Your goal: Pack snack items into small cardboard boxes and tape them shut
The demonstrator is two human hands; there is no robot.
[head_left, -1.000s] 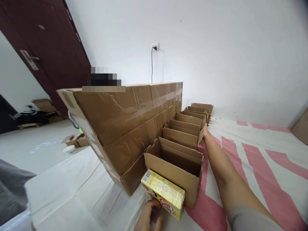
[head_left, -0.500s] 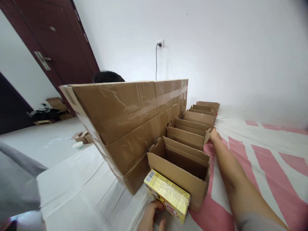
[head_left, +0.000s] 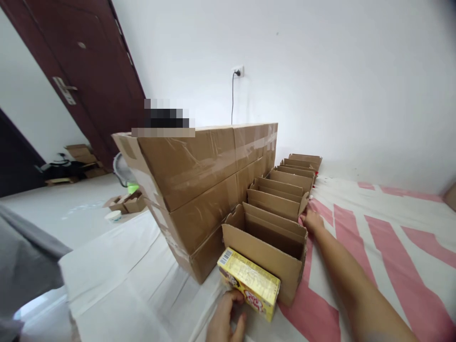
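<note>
A yellow printed carton (head_left: 249, 280) stands against the front of the nearest open cardboard box (head_left: 261, 244). My left hand (head_left: 228, 318) is at the carton's near side, its index finger bent toward the printed face and its thumb spread apart. Farther along, my right hand (head_left: 312, 221) reaches to the right side of the second open box (head_left: 274, 202). Its fingertips are small and partly hidden by the cardboard edge, so their grip does not show clearly. More open boxes (head_left: 292, 180) follow in a row toward the wall.
A wall of stacked, taped cartons (head_left: 199, 175) runs along the left of the open boxes. A person's head (head_left: 167, 118), blurred out, shows behind it. A pink-and-white cloth (head_left: 356, 228) covers the surface. On the floor are a white bowl (head_left: 113, 216) and small boxes (head_left: 131, 203).
My right hand has drawn back slightly toward me along the second box's side. My left hand stays beside the yellow carton. The view has shifted a little, revealing a fan-like object behind the cartons.
</note>
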